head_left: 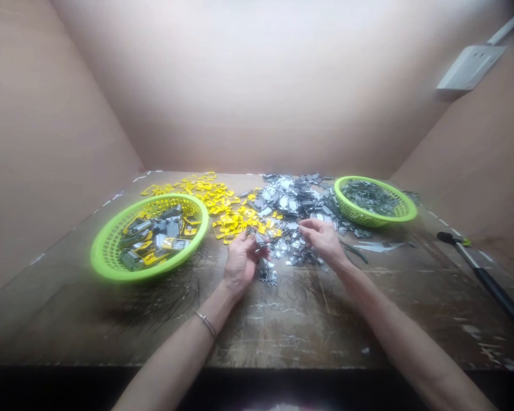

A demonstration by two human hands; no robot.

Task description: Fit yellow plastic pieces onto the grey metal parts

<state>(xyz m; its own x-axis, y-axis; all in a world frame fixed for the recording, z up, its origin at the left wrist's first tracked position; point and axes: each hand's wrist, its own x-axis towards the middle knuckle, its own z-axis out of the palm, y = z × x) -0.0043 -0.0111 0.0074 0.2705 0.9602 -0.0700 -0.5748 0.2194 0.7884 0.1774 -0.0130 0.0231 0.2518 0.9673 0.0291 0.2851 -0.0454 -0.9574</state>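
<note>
My left hand is curled around a small grey metal part held at its fingertips, just above a little cluster of grey parts on the table. My right hand hovers beside it with fingers pinched together near the edge of the big pile of grey metal parts; what it pinches is too small to name. A spread of yellow plastic frames lies behind my left hand. A thin bracelet sits on my left wrist.
A green basket at the left holds assembled grey and yellow pieces. A second green basket at the right holds dark metal parts. A dark-handled tool lies at the right edge. Cardboard walls enclose the worn wooden table.
</note>
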